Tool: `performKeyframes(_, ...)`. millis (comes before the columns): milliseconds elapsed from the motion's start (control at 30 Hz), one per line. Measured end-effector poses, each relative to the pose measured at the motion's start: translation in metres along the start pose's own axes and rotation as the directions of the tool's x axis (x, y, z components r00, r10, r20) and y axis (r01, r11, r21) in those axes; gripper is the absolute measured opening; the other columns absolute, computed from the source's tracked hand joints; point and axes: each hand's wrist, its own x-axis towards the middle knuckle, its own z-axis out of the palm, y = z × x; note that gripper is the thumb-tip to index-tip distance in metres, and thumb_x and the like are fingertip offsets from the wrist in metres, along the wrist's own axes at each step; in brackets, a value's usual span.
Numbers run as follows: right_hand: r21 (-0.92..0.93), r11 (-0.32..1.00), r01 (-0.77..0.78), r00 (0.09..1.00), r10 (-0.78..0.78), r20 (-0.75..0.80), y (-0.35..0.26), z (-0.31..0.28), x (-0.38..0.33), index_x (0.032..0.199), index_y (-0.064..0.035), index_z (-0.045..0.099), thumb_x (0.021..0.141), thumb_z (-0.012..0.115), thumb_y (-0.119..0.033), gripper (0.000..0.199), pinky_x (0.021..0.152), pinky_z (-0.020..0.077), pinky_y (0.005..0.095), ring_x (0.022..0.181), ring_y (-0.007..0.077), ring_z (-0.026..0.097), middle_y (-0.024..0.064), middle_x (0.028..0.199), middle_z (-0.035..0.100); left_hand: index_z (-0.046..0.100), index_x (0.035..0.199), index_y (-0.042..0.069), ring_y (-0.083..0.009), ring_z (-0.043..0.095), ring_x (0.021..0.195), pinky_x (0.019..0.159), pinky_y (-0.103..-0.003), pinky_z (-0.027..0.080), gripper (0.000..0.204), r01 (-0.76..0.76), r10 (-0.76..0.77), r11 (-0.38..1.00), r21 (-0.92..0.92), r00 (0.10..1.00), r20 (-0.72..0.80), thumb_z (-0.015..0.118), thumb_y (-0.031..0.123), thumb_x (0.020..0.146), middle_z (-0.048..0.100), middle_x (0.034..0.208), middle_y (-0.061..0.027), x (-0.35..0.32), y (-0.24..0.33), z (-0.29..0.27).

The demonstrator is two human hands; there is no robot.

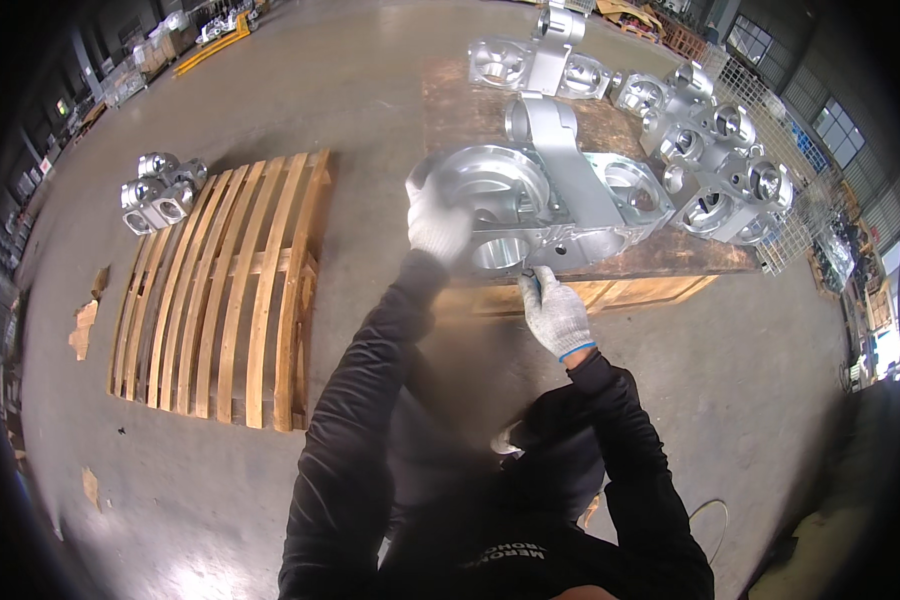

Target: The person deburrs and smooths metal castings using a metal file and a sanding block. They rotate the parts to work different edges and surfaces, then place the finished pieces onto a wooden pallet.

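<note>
A large silver metal casting (580, 195) with round bored openings lies on the near edge of a brown-topped wooden crate (690, 256). At the casting's left side is my left hand (438, 218) in a white glove, smeared by motion, so its fingers cannot be made out. My right hand (556, 314), in a white glove with a blue cuff, is just below the casting's front face. Its thumb and fingers are pinched together near the lower edge, with a small dark thing at the tips, too small to name.
More silver castings stand on the crate behind (545, 65) and to the right (715, 160). On the left a slatted wooden pallet (220, 290) lies on the concrete floor, with another casting (160, 195) at its far corner. Cardboard scraps (85, 328) lie beyond the pallet.
</note>
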Motion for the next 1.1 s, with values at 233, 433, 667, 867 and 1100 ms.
performKeyframes(233, -0.027, 0.987, -0.158, 0.986, 0.160, 0.052, 0.001, 0.017, 0.002, 0.114, -0.0063, 0.068, 0.104, 0.061, -0.034, 0.030, 0.070, 0.0529, 0.0573, 0.080, 0.0467, 0.070, 0.0248, 0.081, 0.072, 0.067, 0.125, 0.010, -0.0388, 0.054, 0.134, 0.108, -0.043, 0.050, 0.040, 0.034, -0.033, 0.999, -0.043, 0.999, 0.030, 0.063, 0.009, 0.086, 0.046, 0.151, -0.0173, -0.002, -0.006, 0.003)
performKeyframes(433, 0.059, 0.940, -0.335, 0.941, 0.338, -0.031, -0.031, 0.038, -0.008, 0.119, -0.0030, 0.068, 0.104, 0.060, -0.033, 0.035, 0.076, 0.0541, 0.0580, 0.090, 0.0494, 0.070, 0.0289, 0.089, 0.072, 0.067, 0.123, 0.010, -0.0371, 0.054, 0.136, 0.107, -0.042, 0.051, 0.038, -0.035, 0.035, 0.999, -0.031, 0.999, 0.005, 0.068, 0.007, 0.086, 0.044, 0.151, -0.0183, -0.003, -0.012, 0.007)
performKeyframes(667, 0.239, 0.920, -0.311, 0.950, 0.295, 0.102, -0.073, 0.051, -0.010, 0.120, 0.0021, 0.066, 0.103, 0.058, -0.028, 0.035, 0.086, 0.0539, 0.0571, 0.101, 0.0526, 0.067, 0.0339, 0.101, 0.071, 0.061, 0.138, 0.013, -0.0437, 0.048, 0.140, 0.114, -0.045, 0.045, 0.056, -0.049, 0.049, 0.996, -0.080, 0.999, 0.000, 0.061, 0.006, 0.083, 0.041, 0.154, -0.0209, -0.005, -0.010, 0.008)
performKeyframes(867, 0.241, 0.968, -0.062, 0.998, 0.055, 0.035, -0.089, 0.025, 0.011, 0.116, 0.0011, 0.069, 0.104, 0.056, -0.029, 0.035, 0.088, 0.0534, 0.0531, 0.100, 0.0499, 0.068, 0.0312, 0.099, 0.072, 0.061, 0.137, 0.009, -0.0406, 0.045, 0.143, 0.116, -0.044, 0.044, 0.051, 0.040, -0.034, 0.997, -0.067, 0.996, 0.083, 0.063, 0.011, 0.087, 0.039, 0.156, -0.0203, -0.004, -0.006, 0.003)
performKeyframes(1100, 0.340, 0.940, -0.014, 0.994, -0.024, 0.106, -0.025, -0.054, 0.041, 0.111, 0.0000, 0.074, 0.106, 0.063, -0.033, 0.035, 0.061, 0.0527, 0.0399, 0.065, 0.0305, 0.069, 0.0170, 0.074, 0.070, 0.061, 0.140, 0.010, -0.0384, 0.049, 0.141, 0.115, -0.044, 0.045, 0.052, -0.032, 0.035, 0.999, -0.034, 0.996, 0.081, 0.070, 0.021, 0.089, 0.040, 0.155, -0.0191, -0.001, -0.007, 0.001)
